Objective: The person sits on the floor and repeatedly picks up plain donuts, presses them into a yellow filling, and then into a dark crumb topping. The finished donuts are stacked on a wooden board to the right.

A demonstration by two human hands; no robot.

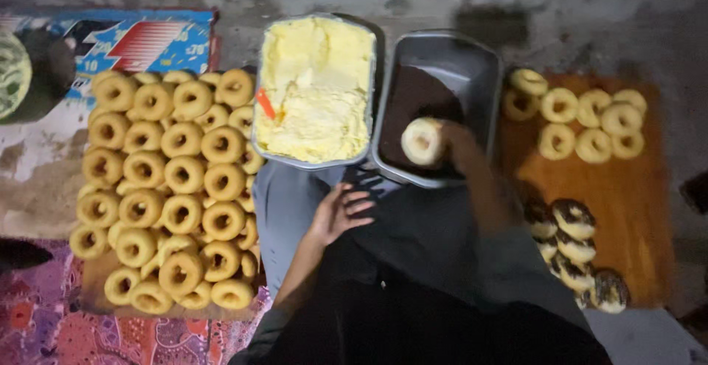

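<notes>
Head view looks straight down on a person seated behind two metal trays. The right hand (459, 142) grasps a plain doughnut (422, 141), fingers closed on its edge, and holds it tilted, hole facing up toward the camera, over the chocolate tray (483, 77). The dark sprinkles fill the near part of that tray, directly beneath and beside the doughnut, so the ring lies just left of the hand and its flat face is turned away from the chocolate. The left hand (341, 211) rests open on the lap, fingers spread and empty, well apart from the doughnut; the right hand is clearly the nearer one. Left of the chocolate tray, touching it, sits a cream tray (316, 85) with an orange spatula (265, 104). A heap of plain doughnuts (166, 188) lies far left. On the right, an orange board (627, 203) carries plain rings (582, 118) at the back and coated ones (575, 251) nearer.
</notes>
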